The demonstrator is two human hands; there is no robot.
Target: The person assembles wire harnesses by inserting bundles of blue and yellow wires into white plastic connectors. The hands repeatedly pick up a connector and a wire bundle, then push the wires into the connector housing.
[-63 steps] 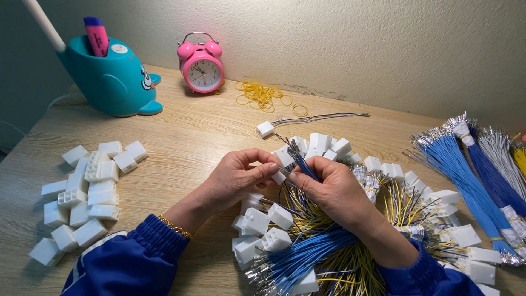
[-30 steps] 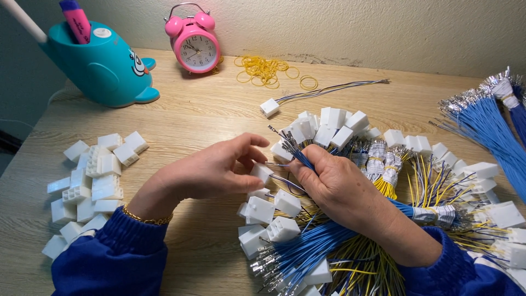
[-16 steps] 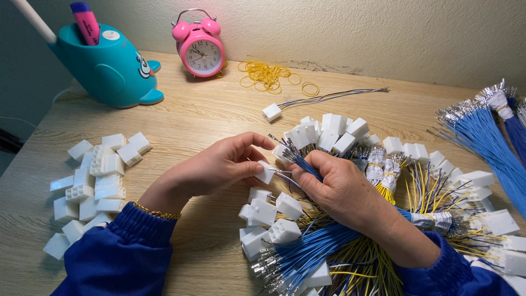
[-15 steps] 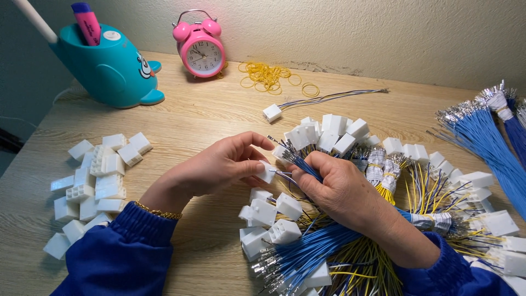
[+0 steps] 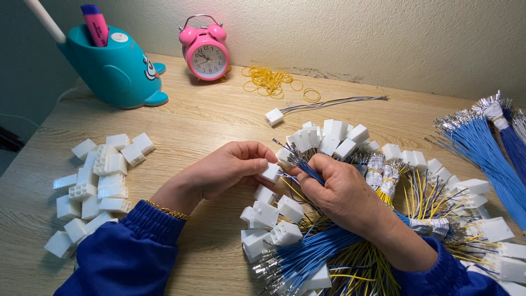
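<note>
My left hand [image 5: 227,167] pinches a small white connector housing [image 5: 271,172] at table centre, while my right hand [image 5: 339,189] is closed around a bunch of blue wires [image 5: 308,169] just at its three o'clock. Loose white housings [image 5: 101,189] lie piled at nine o'clock, a pink alarm clock [image 5: 206,55] at twelve.

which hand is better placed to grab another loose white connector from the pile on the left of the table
Left, probably: the left hand is closer to the pile of loose white plastic connector housings, though it pinches one small white connector. The right hand grips blue wires.
</note>
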